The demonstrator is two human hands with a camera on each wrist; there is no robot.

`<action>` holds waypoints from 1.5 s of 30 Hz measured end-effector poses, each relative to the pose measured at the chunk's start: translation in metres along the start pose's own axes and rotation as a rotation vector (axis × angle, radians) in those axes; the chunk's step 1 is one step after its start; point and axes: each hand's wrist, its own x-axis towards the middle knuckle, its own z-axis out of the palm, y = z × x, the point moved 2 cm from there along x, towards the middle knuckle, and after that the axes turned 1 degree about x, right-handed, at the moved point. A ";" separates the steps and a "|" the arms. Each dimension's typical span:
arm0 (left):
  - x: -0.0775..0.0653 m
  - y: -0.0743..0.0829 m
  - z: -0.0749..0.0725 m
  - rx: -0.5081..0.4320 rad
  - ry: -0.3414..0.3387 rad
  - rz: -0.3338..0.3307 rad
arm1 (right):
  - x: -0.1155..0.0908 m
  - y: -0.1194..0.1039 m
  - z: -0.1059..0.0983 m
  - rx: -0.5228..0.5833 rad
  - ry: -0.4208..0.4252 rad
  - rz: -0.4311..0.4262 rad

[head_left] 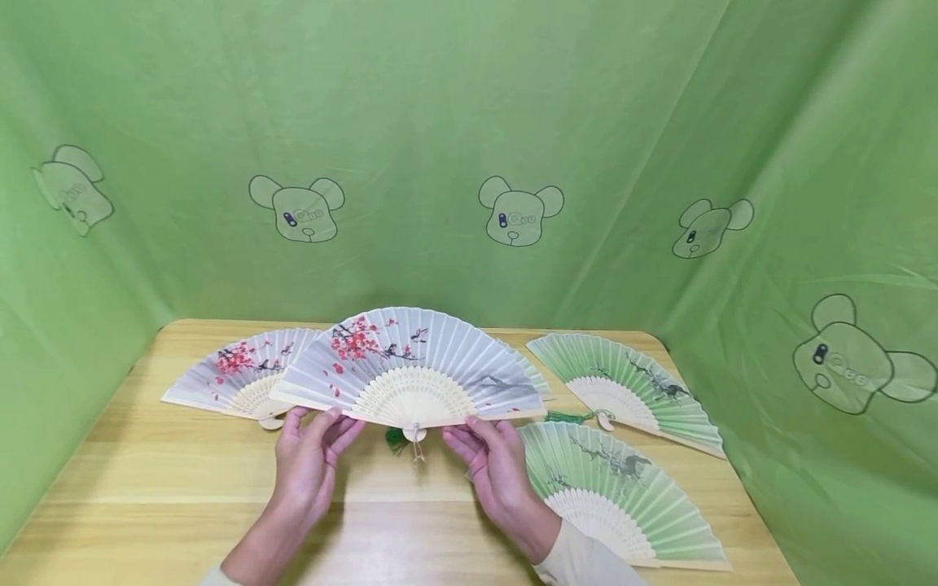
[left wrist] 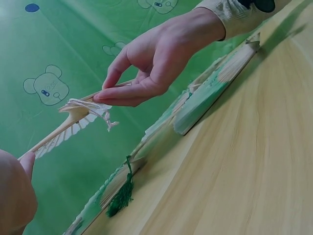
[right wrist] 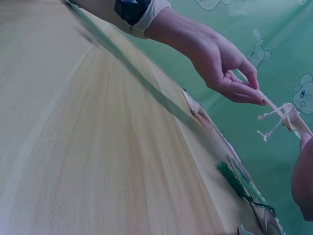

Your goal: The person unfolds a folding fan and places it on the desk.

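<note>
A spread folding fan (head_left: 440, 346), greyish white with red blossoms and pale pierced ribs, is held above the table, tilted toward me. My left hand (head_left: 304, 464) pinches its lower edge on the left, thumb in front. At the right part of that edge, my right hand (head_left: 498, 468) pinches it the same way. A pale cord (left wrist: 106, 117) hangs from the pivot in the left wrist view. Behind it at left lies a similar blossom fan (head_left: 212, 378), partly covered. In the right wrist view both the left hand (right wrist: 210, 61) and right hand (right wrist: 302, 181) grip the fan.
Two spread green fans, an upper one (head_left: 623, 370) and a nearer one (head_left: 623, 464), lie on the wooden table (head_left: 146, 488) at right. Another fan (head_left: 533, 370) peeks out behind the held one. Green tassels (head_left: 567, 417) lie nearby. Green cloth walls (head_left: 410, 98) enclose the table.
</note>
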 end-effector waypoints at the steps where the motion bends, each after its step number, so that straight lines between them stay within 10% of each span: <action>1: 0.000 0.000 -0.001 0.002 -0.003 0.000 | 0.000 0.000 0.000 -0.003 0.005 -0.005; 45: -0.002 0.036 -0.069 -0.015 0.199 0.040 | 0.006 0.010 0.001 0.018 0.046 -0.017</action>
